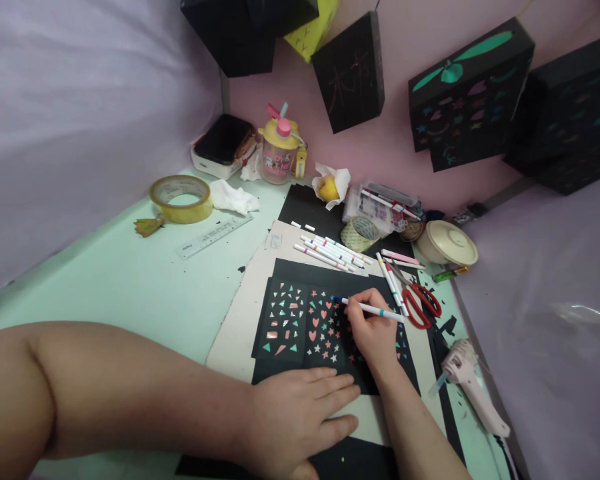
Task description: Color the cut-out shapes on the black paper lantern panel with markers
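Observation:
A black paper sheet point(280, 367) lies on white card, covered with small hearts, stars, triangles and rectangles in pink, teal and white. My right hand point(373, 330) grips a white marker point(377, 309) with a teal band, its dark blue tip over the top row of stars. Part of the sheet is hidden behind that hand. My left hand point(305, 417) lies flat with fingers spread across the sheet's lower edge. Several white markers point(330, 252) rest in a pile just above the sheet.
Red-handled scissors point(416, 308) and a pink glue gun point(473, 387) lie to the right. Yellow tape point(181, 198) and a clear ruler point(214, 237) are on the left. A drink cup point(279, 157) stands at the back. Black boxes point(473, 100) hang above.

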`<state>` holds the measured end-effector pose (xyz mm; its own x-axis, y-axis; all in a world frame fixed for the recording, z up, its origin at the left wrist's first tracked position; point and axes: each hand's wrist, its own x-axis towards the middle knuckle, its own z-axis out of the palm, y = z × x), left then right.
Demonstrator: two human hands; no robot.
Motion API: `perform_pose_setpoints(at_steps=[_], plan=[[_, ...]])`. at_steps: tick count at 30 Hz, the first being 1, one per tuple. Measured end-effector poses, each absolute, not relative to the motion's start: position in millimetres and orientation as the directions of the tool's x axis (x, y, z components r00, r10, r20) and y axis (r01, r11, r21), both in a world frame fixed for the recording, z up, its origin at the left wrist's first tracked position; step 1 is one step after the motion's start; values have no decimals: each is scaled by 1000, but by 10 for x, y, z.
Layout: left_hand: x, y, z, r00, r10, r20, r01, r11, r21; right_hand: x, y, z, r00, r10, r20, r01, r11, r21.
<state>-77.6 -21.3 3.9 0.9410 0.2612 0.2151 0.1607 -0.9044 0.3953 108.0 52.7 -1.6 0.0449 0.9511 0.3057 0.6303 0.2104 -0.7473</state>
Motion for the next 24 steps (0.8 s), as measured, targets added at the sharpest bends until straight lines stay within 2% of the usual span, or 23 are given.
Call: perform_pose_setpoints(at_steps=[6, 14, 24], plan=[[-766, -224, -8, 924, 276, 266, 157, -905, 395, 1078, 525, -3, 37, 950, 310, 639, 216, -738], [-770, -199, 55, 941, 256, 223, 152, -904, 398, 1069, 513, -5, 50, 956, 290, 634, 194, -749], [-773, -209, 23, 933, 260, 250, 154, -913, 377, 1064, 519, 5, 43, 951, 306, 638, 210, -741]])
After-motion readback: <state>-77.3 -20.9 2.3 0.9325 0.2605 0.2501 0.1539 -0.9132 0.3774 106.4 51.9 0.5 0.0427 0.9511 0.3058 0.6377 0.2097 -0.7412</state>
